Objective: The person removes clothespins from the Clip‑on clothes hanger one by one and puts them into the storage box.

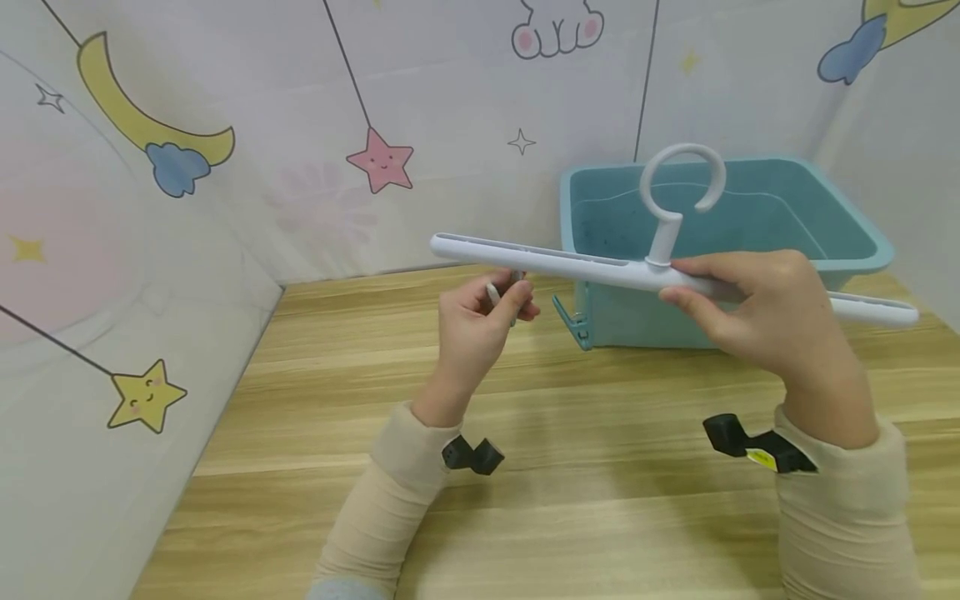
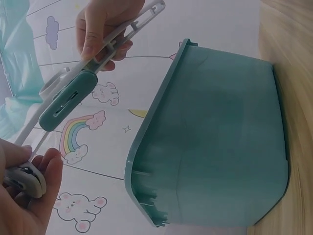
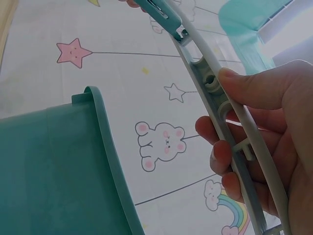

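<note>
White hanger (image 1: 637,275) gripped by right hand (image 1: 772,304), held above wooden tabletop (image 1: 600,417), before teal bin (image 1: 652,321). Grey clip (image 2: 32,180) pinched by left hand (image 1: 476,321), near hanger's end. Teal clip (image 2: 68,100) borne by hanger.

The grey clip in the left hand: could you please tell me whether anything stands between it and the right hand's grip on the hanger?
Yes: a teal clip hanging from the hanger sits between the left hand, which holds the grey clip, and the right hand. I see nothing else in between.
</note>
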A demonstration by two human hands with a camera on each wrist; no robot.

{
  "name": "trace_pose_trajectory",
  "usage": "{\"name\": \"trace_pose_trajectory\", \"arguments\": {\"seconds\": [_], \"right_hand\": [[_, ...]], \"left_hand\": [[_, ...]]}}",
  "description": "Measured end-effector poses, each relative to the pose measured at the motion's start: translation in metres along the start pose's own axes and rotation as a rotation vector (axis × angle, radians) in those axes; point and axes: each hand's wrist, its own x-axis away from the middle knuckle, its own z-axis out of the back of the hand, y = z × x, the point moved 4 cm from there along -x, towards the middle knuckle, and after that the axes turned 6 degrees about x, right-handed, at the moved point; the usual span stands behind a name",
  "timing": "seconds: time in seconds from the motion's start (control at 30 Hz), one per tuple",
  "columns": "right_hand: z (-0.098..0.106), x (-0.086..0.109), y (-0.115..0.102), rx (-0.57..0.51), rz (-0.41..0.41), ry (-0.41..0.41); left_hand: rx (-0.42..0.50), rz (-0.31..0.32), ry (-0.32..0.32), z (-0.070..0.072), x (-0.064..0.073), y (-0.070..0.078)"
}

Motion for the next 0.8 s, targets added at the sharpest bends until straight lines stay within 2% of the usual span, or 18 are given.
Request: {"name": "trace_pose_trajectory", "arguments": {"seconds": [0.07, 0.2, 0.4, 0.63, 0.8], "right_hand": [[0.0, 0.0, -0.001, -0.003, -0.01, -0.001], [-0.001, -0.001, -0.002, -0.015, 0.002, 0.053], [-0.003, -0.001, -0.001, -0.008, 0.017, 0.082], [-0.003, -0.002, 0.0, -0.003, 0.028, 0.047], [-0.003, -0.003, 0.0, -0.016, 0.039, 0.027]], "left_hand": [[-0.025, -0.039, 0.016, -0.001, 0.001, 0.001], [-0.104, -0.124, 0.043, -0.003, 0.002, 0.002], [-0.286, -0.301, 0.065, -0.006, 0.003, 0.004], [-0.463, -0.469, 0.098, -0.01, 0.003, 0.005], [-0.577, -0.551, 0.128, -0.012, 0.004, 0.006]]}}
